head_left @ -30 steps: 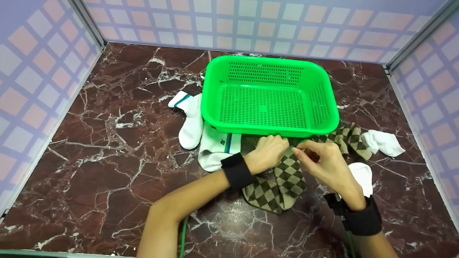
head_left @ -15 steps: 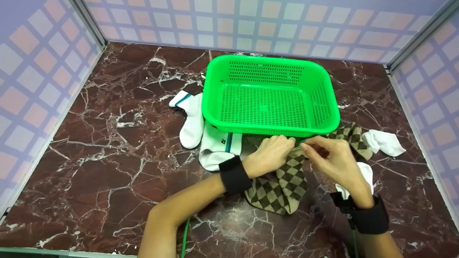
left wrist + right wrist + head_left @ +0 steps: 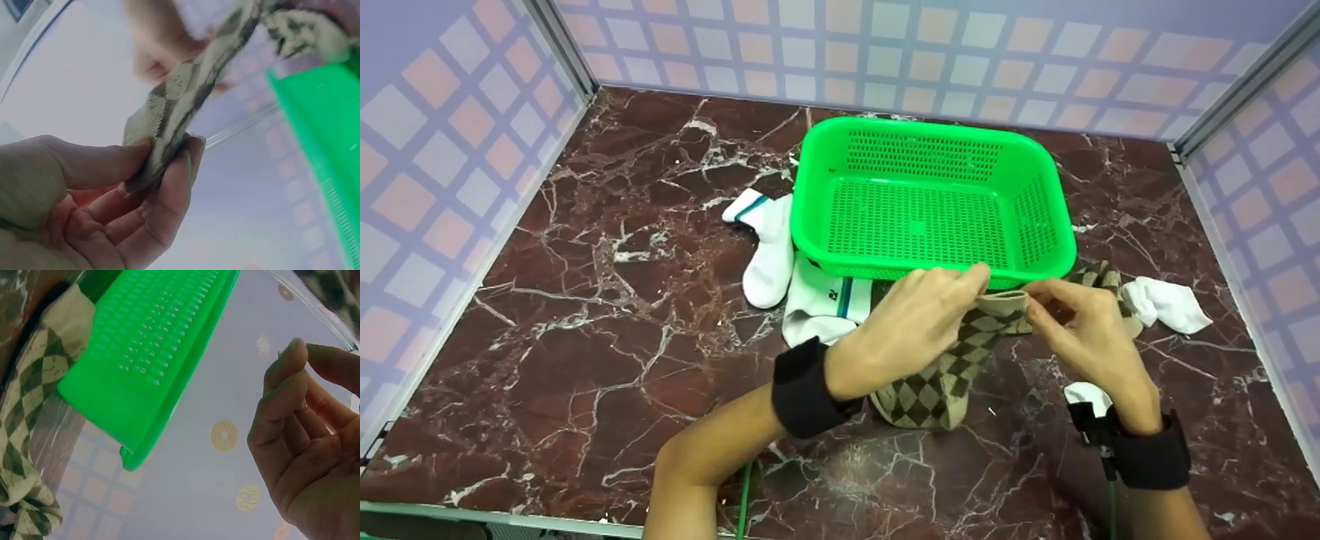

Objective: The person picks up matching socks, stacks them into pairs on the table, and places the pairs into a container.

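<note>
In the head view my left hand [image 3: 919, 322] pinches the cuff of a brown checkered sock [image 3: 919, 397]. The left wrist view shows thumb and fingers gripping the folded sock [image 3: 180, 90]. Beside the cuff's right end is my right hand [image 3: 1084, 322], its fingertips at the edge. In the right wrist view, the right hand [image 3: 315, 433] has curled fingers with thumb and index close together, and no cloth shows between them. Whether it holds the cuff I cannot tell. The sock's foot end hangs low, close to the table.
A green basket [image 3: 810, 225] stands behind the hands. White striped socks [image 3: 769, 262] lie by its left side. Another checkered sock [image 3: 39, 382] lies by the basket's right front, near a crumpled white sock [image 3: 1174, 304]. A white sock [image 3: 1086, 396] lies beside the right wrist.
My left hand has risen and moved slightly right, lifting the sock's cuff toward the basket's front rim. The right hand has shifted right. The view has tilted slightly.
</note>
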Tool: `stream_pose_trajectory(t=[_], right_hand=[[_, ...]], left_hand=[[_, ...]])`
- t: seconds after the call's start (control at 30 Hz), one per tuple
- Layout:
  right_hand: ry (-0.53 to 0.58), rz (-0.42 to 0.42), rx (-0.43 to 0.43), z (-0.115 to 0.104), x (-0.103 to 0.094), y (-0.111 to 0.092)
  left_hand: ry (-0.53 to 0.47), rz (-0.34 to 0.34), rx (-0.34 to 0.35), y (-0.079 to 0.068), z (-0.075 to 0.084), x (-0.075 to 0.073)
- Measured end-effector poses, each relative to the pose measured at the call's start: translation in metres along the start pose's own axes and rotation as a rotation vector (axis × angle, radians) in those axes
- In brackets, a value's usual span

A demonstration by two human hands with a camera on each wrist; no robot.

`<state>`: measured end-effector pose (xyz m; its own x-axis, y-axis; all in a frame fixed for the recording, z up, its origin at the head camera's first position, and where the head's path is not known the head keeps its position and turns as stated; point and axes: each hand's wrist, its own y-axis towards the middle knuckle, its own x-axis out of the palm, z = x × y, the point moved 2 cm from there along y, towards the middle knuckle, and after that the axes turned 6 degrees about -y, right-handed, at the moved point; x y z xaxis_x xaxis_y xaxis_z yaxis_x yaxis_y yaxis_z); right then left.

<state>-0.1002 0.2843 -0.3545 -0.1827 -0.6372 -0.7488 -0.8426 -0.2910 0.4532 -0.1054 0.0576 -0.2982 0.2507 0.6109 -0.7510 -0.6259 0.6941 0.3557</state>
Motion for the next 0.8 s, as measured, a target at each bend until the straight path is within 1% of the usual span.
stream_pose_trajectory(t=[0.17,0.27,0.4,0.53,0.63,0.73,0.8], right_hand=[[0.001,-0.127,-0.042,-0.001,0.007,-0.002],[0.033,-0.188,-0.071,-0.004,0.009,-0.002],[0.061,-0.29,-0.085,-0.008,0.016,-0.004],[0.123,-0.388,-0.099,-0.013,0.029,-0.004],[0.187,-0.431,-0.137,-0.015,0.039,-0.002],[0.214,-0.458,-0.168,-0.015,0.046,-0.002],[0.21,-0.475,-0.18,-0.014,0.046,-0.004]], left_hand=[[0.056,0.072,0.048,-0.005,0.021,-0.029],[0.081,0.119,0.081,-0.007,0.027,-0.041],[0.102,0.182,0.124,-0.008,0.029,-0.049],[0.114,0.229,0.163,-0.009,0.033,-0.053],[0.096,0.286,0.203,-0.01,0.036,-0.058],[0.055,0.354,0.255,-0.012,0.037,-0.063],[0.03,0.389,0.285,-0.015,0.036,-0.066]])
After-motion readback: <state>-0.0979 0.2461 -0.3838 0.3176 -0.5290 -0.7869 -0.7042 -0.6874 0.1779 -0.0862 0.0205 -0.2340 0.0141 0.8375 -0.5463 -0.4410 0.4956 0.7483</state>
